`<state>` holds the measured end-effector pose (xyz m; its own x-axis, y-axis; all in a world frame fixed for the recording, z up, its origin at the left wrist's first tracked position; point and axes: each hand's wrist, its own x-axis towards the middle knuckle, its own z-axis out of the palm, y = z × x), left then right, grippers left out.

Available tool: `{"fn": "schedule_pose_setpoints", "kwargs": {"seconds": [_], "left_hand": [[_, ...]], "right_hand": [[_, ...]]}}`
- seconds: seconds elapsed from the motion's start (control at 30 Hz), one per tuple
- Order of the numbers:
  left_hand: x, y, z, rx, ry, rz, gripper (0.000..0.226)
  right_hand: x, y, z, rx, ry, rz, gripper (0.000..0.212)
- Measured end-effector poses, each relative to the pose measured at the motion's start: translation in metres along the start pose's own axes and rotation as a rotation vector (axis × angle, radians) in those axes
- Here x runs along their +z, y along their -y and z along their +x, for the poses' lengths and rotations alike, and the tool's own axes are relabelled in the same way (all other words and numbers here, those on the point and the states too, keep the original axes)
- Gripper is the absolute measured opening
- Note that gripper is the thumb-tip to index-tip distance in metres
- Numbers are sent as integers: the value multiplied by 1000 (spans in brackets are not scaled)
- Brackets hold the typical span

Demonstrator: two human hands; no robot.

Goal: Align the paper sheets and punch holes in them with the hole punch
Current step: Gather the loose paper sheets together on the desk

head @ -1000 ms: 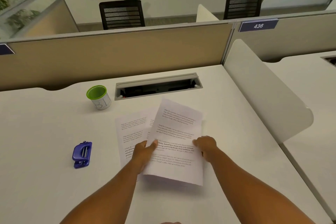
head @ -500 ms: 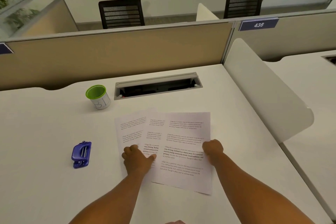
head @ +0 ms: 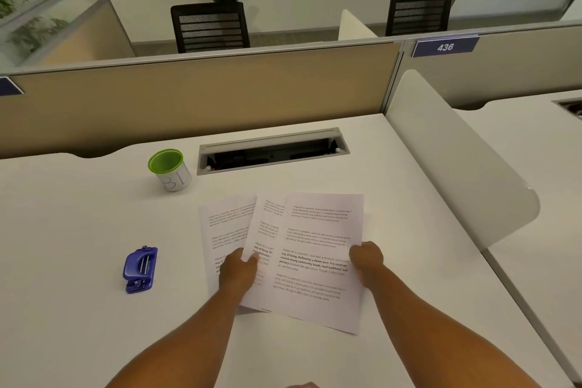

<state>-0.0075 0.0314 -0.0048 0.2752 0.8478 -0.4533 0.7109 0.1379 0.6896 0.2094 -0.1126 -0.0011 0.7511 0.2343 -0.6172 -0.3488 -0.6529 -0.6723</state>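
White paper sheets (head: 318,249) lie fanned, unaligned, on my surface (head: 78,230). My left grip (head: 238,269) pinches the middle sheet's edge; my right grip (head: 365,257) curls round the top sheet's edge. Blue hole punch (head: 140,269) sits at nine o'clock, apart.

Paper sheets (head: 318,261): three white printed pages with paragraphs of black text, some lines bold, fanned out and overlapping in the centre of the frame, not yet squared up.
Left sheet (head: 220,230): lowest in the fan, tilted slightly, mostly covered by the others.
Middle sheet (head: 267,230): overlaps the left one; only a narrow strip shows.
Right sheet (head: 321,264): on top, fully visible, its lower corner reaching toward the bottom centre.
Hole punch (head: 140,269): small, blue-purple, lying at centre left, well apart from the sheets.
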Motion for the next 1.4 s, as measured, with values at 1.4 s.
{"fn": "schedule_pose_setpoints", "kwargs": {"seconds": [1.4], "left_hand": [[-11,30,15,-312,-308,85,85]], "right_hand": [[3,-10,-3,-110,-3,-168,19]]}}
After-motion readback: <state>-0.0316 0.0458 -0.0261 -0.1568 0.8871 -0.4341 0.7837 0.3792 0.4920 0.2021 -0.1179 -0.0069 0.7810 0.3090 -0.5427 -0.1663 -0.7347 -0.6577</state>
